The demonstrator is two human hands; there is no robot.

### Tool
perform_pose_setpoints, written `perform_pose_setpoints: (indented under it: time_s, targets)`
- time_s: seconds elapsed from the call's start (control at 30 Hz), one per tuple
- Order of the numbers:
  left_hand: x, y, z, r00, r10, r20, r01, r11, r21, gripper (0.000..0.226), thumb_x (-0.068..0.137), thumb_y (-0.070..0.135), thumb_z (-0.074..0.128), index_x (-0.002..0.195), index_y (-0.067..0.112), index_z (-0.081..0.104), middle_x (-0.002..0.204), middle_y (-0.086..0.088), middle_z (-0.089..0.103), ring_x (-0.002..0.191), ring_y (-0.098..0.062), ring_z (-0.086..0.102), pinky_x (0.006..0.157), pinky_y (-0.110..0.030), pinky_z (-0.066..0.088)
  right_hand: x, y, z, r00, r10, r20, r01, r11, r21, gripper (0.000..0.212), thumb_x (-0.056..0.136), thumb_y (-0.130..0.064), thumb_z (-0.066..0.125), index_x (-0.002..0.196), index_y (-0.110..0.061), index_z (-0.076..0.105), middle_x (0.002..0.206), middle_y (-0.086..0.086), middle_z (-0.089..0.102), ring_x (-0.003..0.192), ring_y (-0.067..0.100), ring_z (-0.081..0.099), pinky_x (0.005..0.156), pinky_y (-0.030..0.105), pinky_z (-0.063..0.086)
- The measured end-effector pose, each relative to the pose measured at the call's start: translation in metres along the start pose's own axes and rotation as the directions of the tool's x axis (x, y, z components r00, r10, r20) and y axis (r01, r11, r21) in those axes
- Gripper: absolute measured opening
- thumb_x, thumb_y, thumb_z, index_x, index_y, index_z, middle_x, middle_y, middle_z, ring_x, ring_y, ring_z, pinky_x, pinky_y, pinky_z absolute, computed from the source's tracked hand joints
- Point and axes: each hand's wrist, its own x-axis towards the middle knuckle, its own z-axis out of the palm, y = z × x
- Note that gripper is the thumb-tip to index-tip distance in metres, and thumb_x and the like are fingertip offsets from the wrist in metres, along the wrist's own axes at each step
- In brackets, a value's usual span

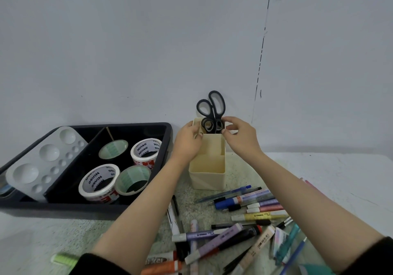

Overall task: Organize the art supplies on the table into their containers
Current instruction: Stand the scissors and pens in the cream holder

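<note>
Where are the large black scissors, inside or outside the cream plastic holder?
Inside: the large black scissors stand handles-up in the cream plastic holder, rear compartment.

Four tape rolls (146, 148): two white, two pale green. Two pairs of scissors (212, 114). One black tray (168, 138), one white palette (42, 159), one cream holder (207, 176); pens (251, 201) heaped beyond counting.

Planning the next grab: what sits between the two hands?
In the head view, two black scissors stand in the cream holder's far compartment, between the left hand and right hand.
</note>
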Motion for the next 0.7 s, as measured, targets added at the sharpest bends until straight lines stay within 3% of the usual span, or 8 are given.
perform_pose_setpoints:
  time_s: [0.13,0.23,0.33,0.47,0.7]
  targets:
    - [-0.009,-0.002,-0.001,1.000,-0.009,-0.026,0.010,1.000,0.029,0.046,0.096,0.007,0.044,0.141,0.006,0.038,0.149,-0.011,0.034,0.139,-0.023,0.028,0.111,-0.030,0.022,-0.011,0.000,-0.004,0.999,-0.021,0.024,0.022,1.000,-0.011,0.038,0.092,-0.019,0.053,0.129,-0.028,0.054,0.108,-0.006,0.054,0.096,0.012,0.055,0.082,0.024,0.042]
    - [-0.024,-0.003,-0.003,0.998,0.036,-0.060,-0.036,0.999,0.005,0.048,0.095,0.006,0.046,0.142,0.012,0.038,0.149,-0.008,0.034,0.139,-0.019,0.026,0.109,-0.023,0.018,-0.020,0.002,-0.009,1.000,-0.009,0.024,0.010,0.999,-0.051,0.040,0.093,-0.022,0.053,0.133,-0.027,0.049,0.116,-0.003,0.053,0.082,0.009,0.057,0.082,0.026,0.044]
    - [-0.045,-0.005,-0.004,0.993,0.067,-0.095,-0.070,0.997,-0.026,0.049,0.093,0.004,0.049,0.140,0.016,0.042,0.147,-0.003,0.038,0.137,-0.015,0.028,0.107,-0.018,0.017,-0.034,0.004,-0.017,0.999,-0.019,0.047,0.023,0.995,-0.094,0.039,0.093,-0.021,0.053,0.132,-0.024,0.050,0.120,-0.003,0.054,0.075,0.003,0.055,0.078,0.022,0.043]
    - [-0.076,-0.013,-0.005,0.993,0.071,-0.094,-0.079,0.994,-0.079,0.046,0.090,0.000,0.052,0.133,0.013,0.050,0.139,-0.002,0.047,0.132,-0.014,0.037,0.111,-0.028,0.026,-0.057,0.010,-0.030,0.996,-0.030,0.078,0.039,0.992,-0.119,0.032,0.093,-0.021,0.054,0.125,-0.026,0.054,0.114,-0.008,0.054,0.078,0.000,0.054,0.065,0.008,0.037]
    - [-0.119,-0.022,-0.005,0.999,-0.006,-0.051,0.002,0.997,-0.083,0.039,0.091,0.001,0.051,0.127,0.017,0.055,0.129,0.009,0.049,0.126,-0.008,0.040,0.104,-0.021,0.028,-0.094,0.018,-0.048,0.984,-0.006,0.179,0.036,0.985,-0.166,0.017,0.092,-0.020,0.055,0.105,-0.026,0.064,0.106,-0.013,0.058,0.078,-0.001,0.054,0.060,0.003,0.038]
